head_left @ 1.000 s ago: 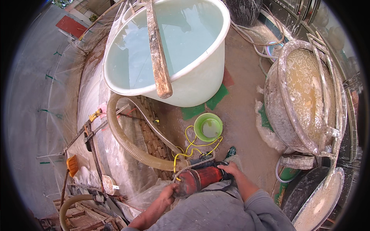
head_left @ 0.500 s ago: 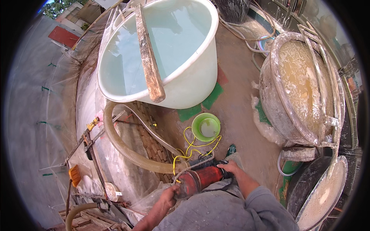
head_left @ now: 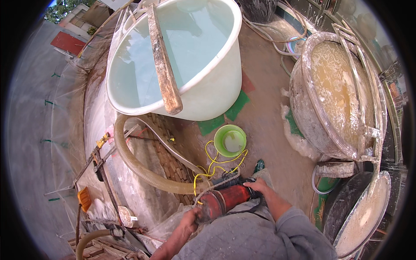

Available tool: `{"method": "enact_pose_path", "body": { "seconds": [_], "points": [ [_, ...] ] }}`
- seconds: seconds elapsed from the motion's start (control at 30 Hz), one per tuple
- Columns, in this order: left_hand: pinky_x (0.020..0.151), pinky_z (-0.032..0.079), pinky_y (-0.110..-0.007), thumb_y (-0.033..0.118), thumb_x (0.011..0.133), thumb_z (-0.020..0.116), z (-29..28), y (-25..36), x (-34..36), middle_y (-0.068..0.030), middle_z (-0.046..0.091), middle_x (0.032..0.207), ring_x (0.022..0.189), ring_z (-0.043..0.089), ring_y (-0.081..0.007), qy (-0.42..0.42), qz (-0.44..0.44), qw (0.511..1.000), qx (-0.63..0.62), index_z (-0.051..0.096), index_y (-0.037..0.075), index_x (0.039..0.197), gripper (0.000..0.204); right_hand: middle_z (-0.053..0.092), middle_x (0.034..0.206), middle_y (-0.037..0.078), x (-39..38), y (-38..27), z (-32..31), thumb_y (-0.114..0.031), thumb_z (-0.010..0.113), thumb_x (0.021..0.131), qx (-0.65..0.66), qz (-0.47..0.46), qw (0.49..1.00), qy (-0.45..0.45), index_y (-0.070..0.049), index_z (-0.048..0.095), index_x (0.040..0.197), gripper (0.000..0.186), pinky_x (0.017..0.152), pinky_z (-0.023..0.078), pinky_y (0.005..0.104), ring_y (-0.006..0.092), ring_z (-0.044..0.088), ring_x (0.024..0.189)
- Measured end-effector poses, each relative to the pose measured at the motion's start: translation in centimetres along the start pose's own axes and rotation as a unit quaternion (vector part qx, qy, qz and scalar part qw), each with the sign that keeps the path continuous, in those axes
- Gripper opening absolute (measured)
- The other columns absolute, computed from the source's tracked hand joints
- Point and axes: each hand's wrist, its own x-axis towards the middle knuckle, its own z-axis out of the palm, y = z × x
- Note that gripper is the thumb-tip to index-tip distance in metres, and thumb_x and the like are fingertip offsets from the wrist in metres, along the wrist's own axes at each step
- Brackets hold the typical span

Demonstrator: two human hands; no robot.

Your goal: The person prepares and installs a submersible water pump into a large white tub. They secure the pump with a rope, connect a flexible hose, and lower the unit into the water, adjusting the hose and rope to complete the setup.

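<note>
Both my hands grip a red power tool held close against my body.

My left hand (head_left: 190, 218) closes round the front end of the tool (head_left: 223, 201), my right hand (head_left: 256, 187) wraps the dark rear grip; the tool lies across my lap, above the grey cloth. A yellow cord (head_left: 212, 164) loops from the tool toward a small green bucket (head_left: 230, 140) standing just ahead on the floor (head_left: 264, 125). Beyond it a big white tub (head_left: 203, 91) of water, a wooden plank (head_left: 162, 60) laid across its rim. A thick hose (head_left: 138, 167) curves over a brick ledge at left. At right stands a grimy drum (head_left: 333, 86) of yellowish slurry, well apart from my hands.
</note>
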Motion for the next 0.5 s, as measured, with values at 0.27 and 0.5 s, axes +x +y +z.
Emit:
{"method": "enact_pose_path", "body": {
  "seconds": [0.27,0.5],
  "points": [
    [0.062,0.042,-0.027,0.007,0.088,0.055,0.9,0.4,-1.1,-0.0004,0.051,0.07,0.064,0.047,-0.0127,0.005,-0.027,0.999,-0.02,0.055,0.007,0.079,0.009,0.054,0.135,0.031,-0.2,0.1,-0.1,-0.061,0.081,0.065,0.001,0.007,1.0,-0.013,0.013,0.049,0.134,0.106,0.106,0.044,0.0404,0.0379,0.054,0.127],
    [0.064,0.043,-0.028,0.011,0.09,0.057,1.4,0.7,-1.4,0.0005,0.049,0.07,0.063,0.046,-0.0129,-0.007,-0.007,1.0,0.007,0.053,0.009,0.082,0.009,0.054,0.134,0.031,-0.5,-0.2,-0.2,-0.061,0.08,0.065,-0.007,0.003,1.0,-0.02,0.013,0.049,0.134,0.106,0.106,0.044,0.0415,0.039,0.054,0.126]
  ]
}}
